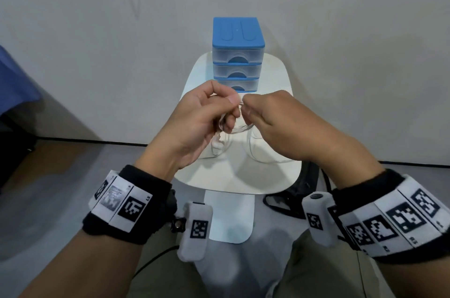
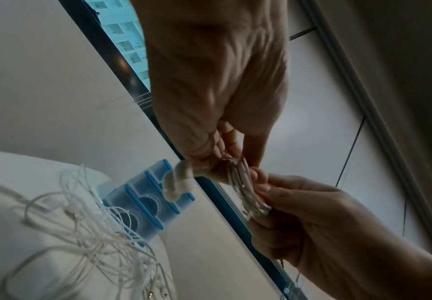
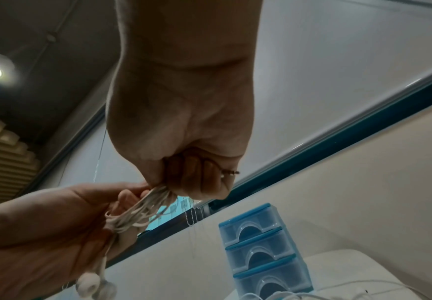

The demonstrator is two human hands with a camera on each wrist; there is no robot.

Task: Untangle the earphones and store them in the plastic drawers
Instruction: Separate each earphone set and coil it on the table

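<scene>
A person's two hands met above a small white counter [image 1: 280, 176], working a coiled bundle of white earphones [image 2: 245, 188]. The left hand [image 1: 202, 122] curled its fingers and thumb around the loops, with the earbuds [image 3: 91, 286] dangling below its palm. The right hand [image 1: 280, 124] pinched the same coil from the other side, fingertips touching the left hand's. The thin cord looked light, limp and slick, likely to slip or spring open unless held at the gathered middle of the coil; the buds and the joints where cord met bud seemed the fragile points, so pulling there looked unwise.

Beneath the hands, more loose white cables [image 2: 89, 233] sprawled in a tangle on the counter. Just beyond the hands stood the plastic drawers [image 1: 237, 63], a blue-topped stack of three clear drawers, all closed. One would have to be opened before the coil could go in.
</scene>
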